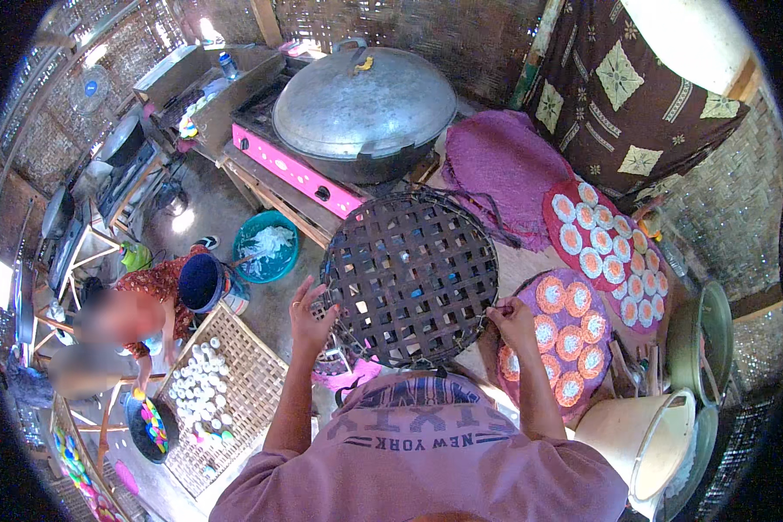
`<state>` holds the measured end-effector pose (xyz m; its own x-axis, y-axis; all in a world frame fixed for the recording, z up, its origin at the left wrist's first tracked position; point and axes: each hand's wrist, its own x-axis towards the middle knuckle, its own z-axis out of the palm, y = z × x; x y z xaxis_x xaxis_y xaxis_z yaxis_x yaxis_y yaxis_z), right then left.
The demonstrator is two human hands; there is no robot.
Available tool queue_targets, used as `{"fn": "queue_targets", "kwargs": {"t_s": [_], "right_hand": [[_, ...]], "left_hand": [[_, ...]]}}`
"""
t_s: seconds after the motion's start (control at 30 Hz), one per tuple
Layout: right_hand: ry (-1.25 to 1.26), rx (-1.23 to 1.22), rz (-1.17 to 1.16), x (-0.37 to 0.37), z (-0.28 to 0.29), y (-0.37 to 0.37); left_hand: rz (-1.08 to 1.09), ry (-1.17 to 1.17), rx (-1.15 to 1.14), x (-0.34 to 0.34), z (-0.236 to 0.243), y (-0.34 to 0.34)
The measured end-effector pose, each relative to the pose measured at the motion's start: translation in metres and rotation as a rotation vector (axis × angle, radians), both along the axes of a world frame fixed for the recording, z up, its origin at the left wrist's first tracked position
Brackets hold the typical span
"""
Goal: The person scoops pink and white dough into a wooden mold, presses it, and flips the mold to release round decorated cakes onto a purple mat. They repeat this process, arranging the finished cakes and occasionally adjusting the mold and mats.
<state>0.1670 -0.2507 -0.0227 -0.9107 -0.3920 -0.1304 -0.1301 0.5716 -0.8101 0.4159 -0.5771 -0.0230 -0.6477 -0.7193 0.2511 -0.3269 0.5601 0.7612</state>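
Head view: The round woven tray (409, 278) is located in front of the person's torso, between it and the pink-fronted stove (291, 170). Its broad lattice face points up toward the camera. The outline is near-circular; a long axis cannot be told. One set of strips runs roughly away from the torso, the other across it.

Left hand (311, 326): positioned at the near-left rim, fingers pointing away from the torso; whether its grip is closed cannot be told. Right hand (514, 324): narrow grip, holding the near-right rim, beside the purple mat (560, 318) of orange-and-white discs.
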Motion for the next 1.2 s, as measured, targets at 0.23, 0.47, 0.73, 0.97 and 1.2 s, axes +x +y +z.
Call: {"fn": "queue_targets", "kwargs": {"t_s": [0.23,0.47,0.73,0.97,1.2], "right_hand": [[0.0,0.161,0.061,-0.006,0.021,-0.003],[0.304,0.081,0.128,-0.071,0.049,-0.004],[0.748,0.208,0.26,-0.193,0.032,-0.062],[0.468,-0.065,-0.042,-0.246,0.052,0.023],[0.616,0.32,-0.557,-0.362,0.03,0.247]], "left_hand": [[0.013,-0.031,0.032,-0.003,-0.002,0.007],[0.004,0.048,0.046,-0.009,0.001,0.01],[0.066,0.033,-0.189,-0.03,0.038,0.023],[-0.204,0.133,0.031,-0.087,0.084,0.05],[-0.78,0.185,0.949,-0.273,0.09,0.12]]}}
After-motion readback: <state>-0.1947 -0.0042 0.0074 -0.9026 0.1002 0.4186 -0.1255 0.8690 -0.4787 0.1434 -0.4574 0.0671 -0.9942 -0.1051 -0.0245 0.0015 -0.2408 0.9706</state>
